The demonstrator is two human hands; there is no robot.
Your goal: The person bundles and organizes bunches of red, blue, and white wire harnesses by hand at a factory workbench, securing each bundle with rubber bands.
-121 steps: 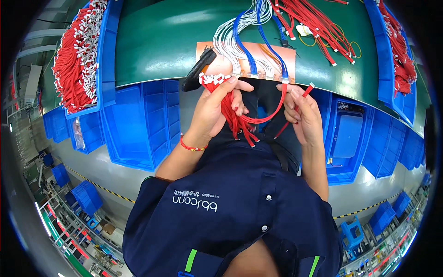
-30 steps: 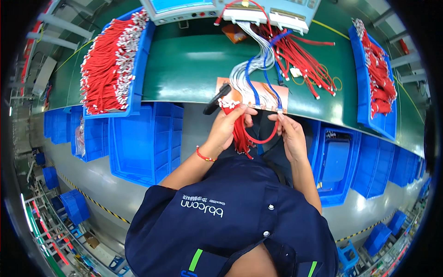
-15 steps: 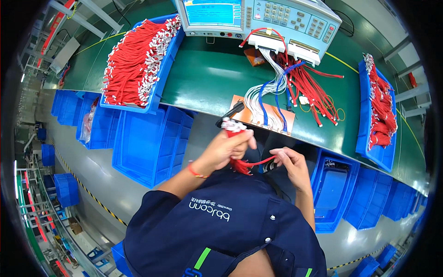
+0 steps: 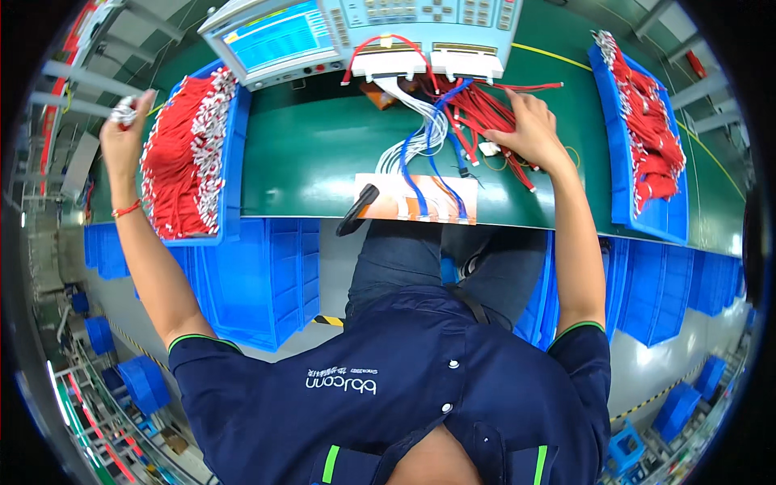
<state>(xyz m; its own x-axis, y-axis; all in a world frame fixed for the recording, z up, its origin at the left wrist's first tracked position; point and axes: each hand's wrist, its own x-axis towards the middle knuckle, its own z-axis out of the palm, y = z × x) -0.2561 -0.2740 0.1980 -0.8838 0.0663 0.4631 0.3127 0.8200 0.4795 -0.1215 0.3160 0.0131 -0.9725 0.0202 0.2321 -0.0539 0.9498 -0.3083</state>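
At the far left, my left hand (image 4: 121,149) is closed round a bundle of red cables, whose white connector ends (image 4: 124,111) stick out at the top. It is held up beside the outer edge of a blue tray (image 4: 232,174) filled with red cables (image 4: 174,162) with white connectors. On the right, my right hand (image 4: 529,133) is over a loose pile of red cables (image 4: 485,109), thumb and fingers spread apart. The hand partly covers that pile, and no cable is seen gripped in it.
A tester (image 4: 339,36) with a screen stands at the back. White wires (image 4: 432,129) and blue wires (image 4: 406,166) run from it to an orange board (image 4: 388,206) with a black-handled tool (image 4: 356,212). Another blue tray (image 4: 616,162) of red cables lies right. Blue bins (image 4: 250,283) stand below the table.
My left hand has carried the bundle from in front of my chest to the far left. My right hand has let go of a cable strand and reached forward to the loose pile.
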